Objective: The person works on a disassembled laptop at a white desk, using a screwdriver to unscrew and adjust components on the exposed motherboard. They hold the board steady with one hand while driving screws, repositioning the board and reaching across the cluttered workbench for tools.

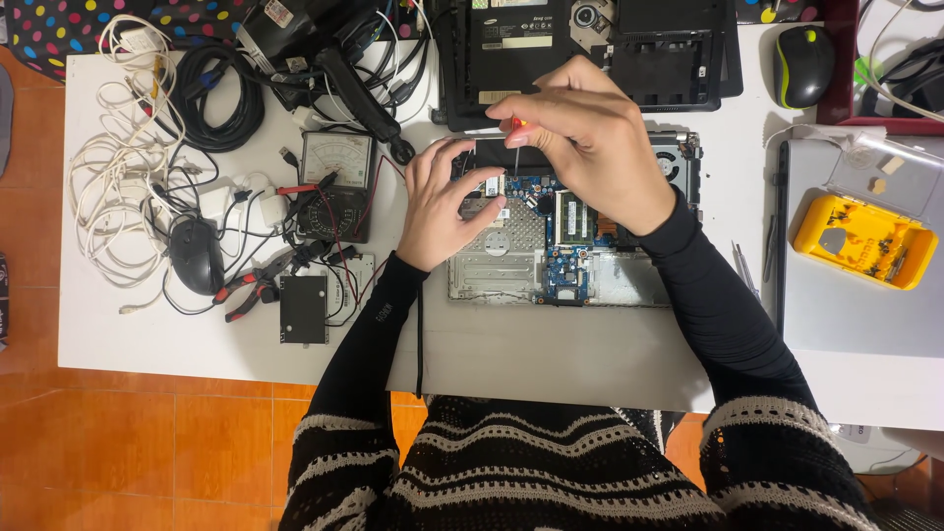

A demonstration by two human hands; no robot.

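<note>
Between the fingertips of my right hand [590,147] I pinch a thin screwdriver with a red-and-yellow handle [516,138], held upright with its dark shaft pointing down into the opened silver laptop base with its blue circuit board exposed [570,261]. Just left of that pinch, my left hand [447,206] rests on the same chassis, fingers curled and pressing a small pale card-shaped part [489,184] near the tip; whether they truly clasp it or only steady it, I cannot tell. Right below my right palm sits a green memory module [573,218], and beyond my knuckles lies a black detached laptop cover [590,54]. Well out to the left of both hands are a grey analogue multimeter with a dial [337,182], red-handled pliers [248,288], a black computer mouse [196,254] and tangled white cables [113,187]. Far to the right of my grip stands a yellow tray of screwdriver bits in a clear case [863,241] on the white table [551,354].
</note>
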